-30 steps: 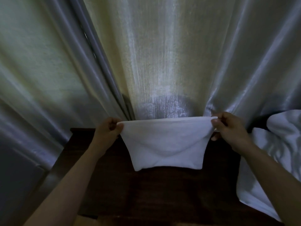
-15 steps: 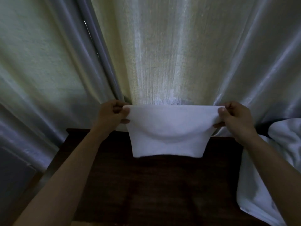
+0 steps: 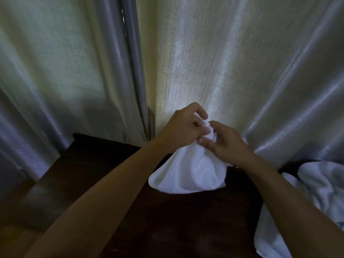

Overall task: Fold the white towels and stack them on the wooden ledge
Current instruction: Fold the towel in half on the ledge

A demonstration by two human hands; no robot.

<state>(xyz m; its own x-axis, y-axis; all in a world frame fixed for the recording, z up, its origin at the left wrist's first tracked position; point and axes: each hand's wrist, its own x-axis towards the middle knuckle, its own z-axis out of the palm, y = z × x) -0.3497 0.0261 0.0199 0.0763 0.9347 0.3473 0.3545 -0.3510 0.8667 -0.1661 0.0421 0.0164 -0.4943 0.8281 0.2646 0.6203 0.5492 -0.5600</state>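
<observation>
The fingers of the left hand (image 3: 183,125) are curled over the gathered top of a white towel (image 3: 189,174), with the thumb pressed against the cloth, so the corners are pinched inside the fist. Touching it on the right, the right hand (image 3: 226,144) pinches the same bunch of cloth between its thumb and bent fingers; how many layers each hand has hold of is hidden by the knuckles, so I cannot tell. The two hands meet at the centre of the scene, just in front of the curtain. Below them the towel hangs doubled into a loose pouch, wide and rounded at the bottom, its lower edge over the dark wooden ledge (image 3: 115,174); it seems to clear the wood, though the dim light makes this hard to judge. Both bare forearms come up from the near corners toward the hands. On the right side of the ledge lies a crumpled heap of white towels (image 3: 316,185), unfolded, spilling down over the near right edge and apart from the held towel. Behind the ledge, across the whole far side, hangs a pale, glossy curtain (image 3: 204,62) in long vertical folds, with a darker seam left of centre.
</observation>
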